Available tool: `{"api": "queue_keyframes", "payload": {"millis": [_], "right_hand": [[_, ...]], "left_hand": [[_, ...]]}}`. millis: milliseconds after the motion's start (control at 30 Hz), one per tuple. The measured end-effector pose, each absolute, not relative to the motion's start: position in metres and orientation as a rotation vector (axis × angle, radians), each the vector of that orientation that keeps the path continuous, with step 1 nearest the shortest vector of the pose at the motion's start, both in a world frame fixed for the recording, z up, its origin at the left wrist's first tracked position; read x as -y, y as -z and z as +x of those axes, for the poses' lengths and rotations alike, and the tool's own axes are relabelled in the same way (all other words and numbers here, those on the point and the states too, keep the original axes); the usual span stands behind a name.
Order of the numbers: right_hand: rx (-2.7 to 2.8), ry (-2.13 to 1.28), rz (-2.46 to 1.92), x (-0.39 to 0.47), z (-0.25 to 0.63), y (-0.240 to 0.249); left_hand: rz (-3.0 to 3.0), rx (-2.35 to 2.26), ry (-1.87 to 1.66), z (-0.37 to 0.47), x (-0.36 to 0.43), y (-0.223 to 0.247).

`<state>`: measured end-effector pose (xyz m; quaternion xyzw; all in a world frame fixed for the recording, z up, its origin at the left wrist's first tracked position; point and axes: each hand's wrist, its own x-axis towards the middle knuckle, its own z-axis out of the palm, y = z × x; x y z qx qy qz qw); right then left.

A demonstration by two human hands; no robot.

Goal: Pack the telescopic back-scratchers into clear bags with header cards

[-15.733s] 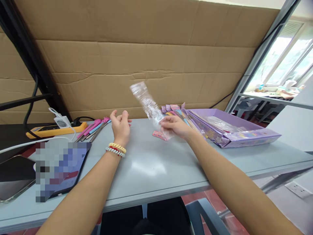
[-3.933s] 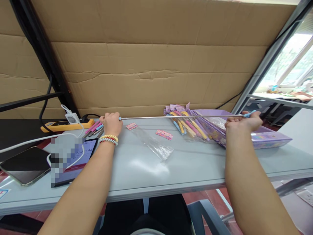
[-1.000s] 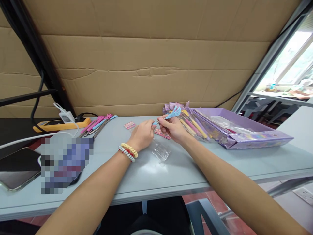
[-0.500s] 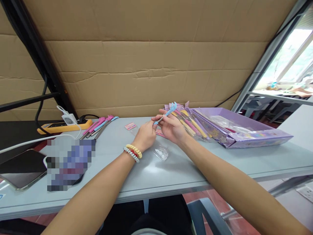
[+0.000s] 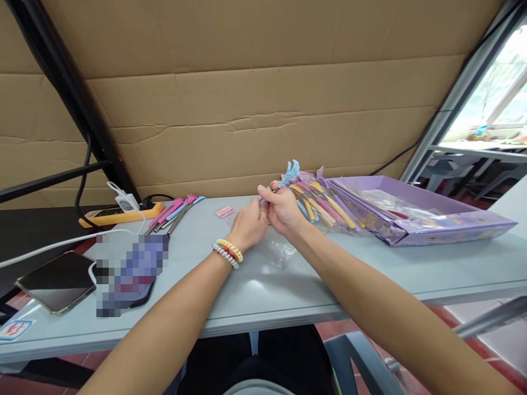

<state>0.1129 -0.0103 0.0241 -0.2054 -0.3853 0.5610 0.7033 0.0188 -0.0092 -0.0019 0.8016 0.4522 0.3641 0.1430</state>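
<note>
A back scratcher with a light blue hand-shaped head [image 5: 290, 173] is held over the table. My right hand [image 5: 284, 210] is closed around its shaft near the head. My left hand [image 5: 248, 226] grips the blue handle end, right against the right hand. Most of the shaft is hidden by the fingers. Under my wrists lies a crumpled clear plastic wrapper [image 5: 282, 252], and a small pink card [image 5: 224, 211] is just beyond the left hand. Several wrapped back scratchers [image 5: 325, 206] in yellow, pink and blue lie to the right of my hands.
An open purple box [image 5: 457, 233] holding clear plastic stands at the right. At the left are loose pink and blue back scratchers [image 5: 176, 211], a yellow power strip [image 5: 123, 214], a white cable and a phone [image 5: 57, 281]. A cardboard wall [image 5: 263, 109] rises behind the table.
My right hand has turned, and its fingers have closed more around the back scratcher. The blue head now points more upward. The view has shifted slightly.
</note>
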Motion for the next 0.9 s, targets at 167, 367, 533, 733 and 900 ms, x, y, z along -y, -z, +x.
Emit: {"api": "queue_keyframes", "payload": {"millis": [167,367,533,733,900], "right_hand": [[0.849,-1.206,-0.616,0.013,0.125,-0.023],[0.79,-1.081,-0.602,0.008,0.126,-0.021],[0.81,-1.089,-0.579,0.011,0.128,-0.026],[0.79,-1.094,-0.59,0.018,0.127,-0.035],[0.758,-1.064,-0.596,0.02,0.128,-0.039]], "left_hand": [[2.298,-1.019,-0.928,0.021,0.013,0.003],[2.205,-1.015,-0.86,0.026,0.02,0.0],[2.172,-1.012,-0.935,0.031,0.022,-0.001],[2.168,-1.075,-1.015,0.033,0.021,-0.006],[2.176,-0.959,-1.04,0.033,0.022,-0.012]]}}
